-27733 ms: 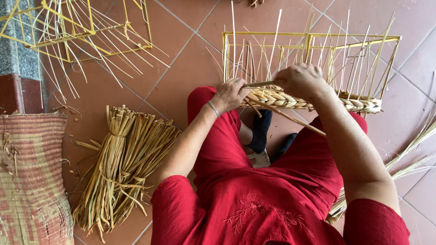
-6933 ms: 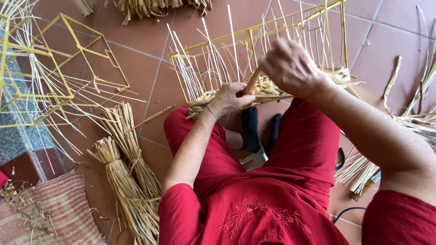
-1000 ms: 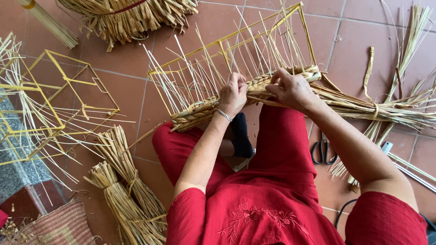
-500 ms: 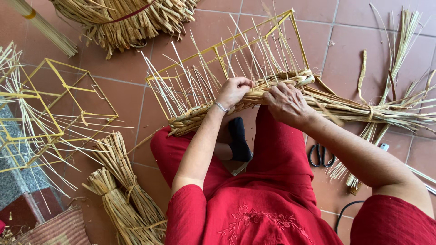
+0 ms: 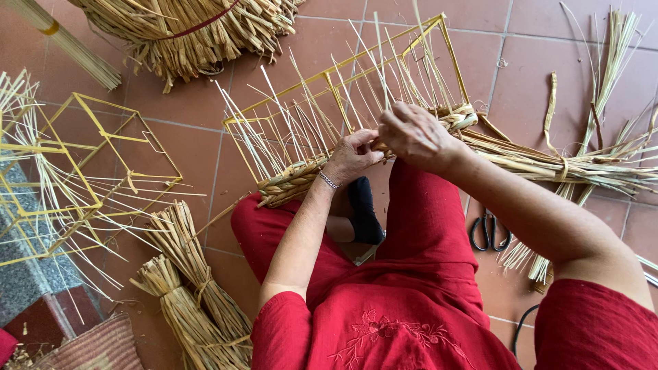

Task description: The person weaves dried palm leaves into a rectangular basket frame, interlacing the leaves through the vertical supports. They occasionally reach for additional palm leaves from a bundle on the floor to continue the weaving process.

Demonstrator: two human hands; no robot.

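- Weaving is mid-row: both hands pinch straw strands on the woven band of the yellow wire frame, resting over the lap.
- Left hand and right hand are closed narrowly around strands.
- Judged next: tucking the strand behind an upright.

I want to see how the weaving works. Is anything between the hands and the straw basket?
Nothing visible: the left hand and right hand already rest on the woven straw band along the yellow wire basket frame. Thin upright straw stakes stand just behind the fingers.
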